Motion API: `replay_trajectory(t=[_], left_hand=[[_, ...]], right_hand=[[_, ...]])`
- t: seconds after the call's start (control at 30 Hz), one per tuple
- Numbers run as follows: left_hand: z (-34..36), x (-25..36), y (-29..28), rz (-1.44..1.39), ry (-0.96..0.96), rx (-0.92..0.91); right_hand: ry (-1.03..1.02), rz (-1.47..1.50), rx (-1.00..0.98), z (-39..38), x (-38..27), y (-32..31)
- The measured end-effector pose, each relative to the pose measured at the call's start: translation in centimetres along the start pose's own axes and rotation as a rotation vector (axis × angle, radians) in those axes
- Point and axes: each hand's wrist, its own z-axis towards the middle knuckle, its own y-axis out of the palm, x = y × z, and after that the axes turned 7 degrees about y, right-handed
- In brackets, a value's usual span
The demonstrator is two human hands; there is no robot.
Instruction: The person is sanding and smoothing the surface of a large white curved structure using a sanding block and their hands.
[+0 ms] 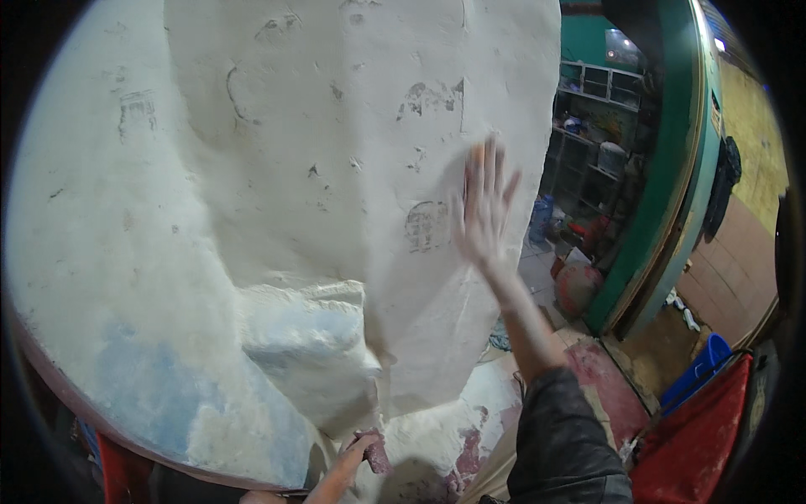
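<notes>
A tall, off-white sculpted form (294,168) with a plaster-like coat, grey scuffs and bluish patches fills the left and middle. My right hand (485,210) lies flat against its right-hand face, fingers stretched and slightly apart. By its fingertips shows a small orange patch (478,154); whether that is a thing under the hand I cannot tell. Low in the middle, my left hand (357,447) is closed at a dark reddish piece (378,456) by the foot of the form. Its fingers are partly hidden, and the piece's kind is unclear.
The form's curved rim (143,441) sweeps along the lower left. A green door frame (651,227) stands at the right, before shelves (598,88) of clutter. A blue bucket (697,370) and a red panel (693,437) are at lower right. Whitish smears mark the reddish floor (606,391).
</notes>
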Motion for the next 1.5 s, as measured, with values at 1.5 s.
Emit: replay_trajectory(t=[1.5], left_hand=[[0.0, 0.9, 1.0, 0.023, -0.057, -0.060]], right_hand=[[-0.129, 0.038, -0.159, -18.5, 2.9, 5.5]])
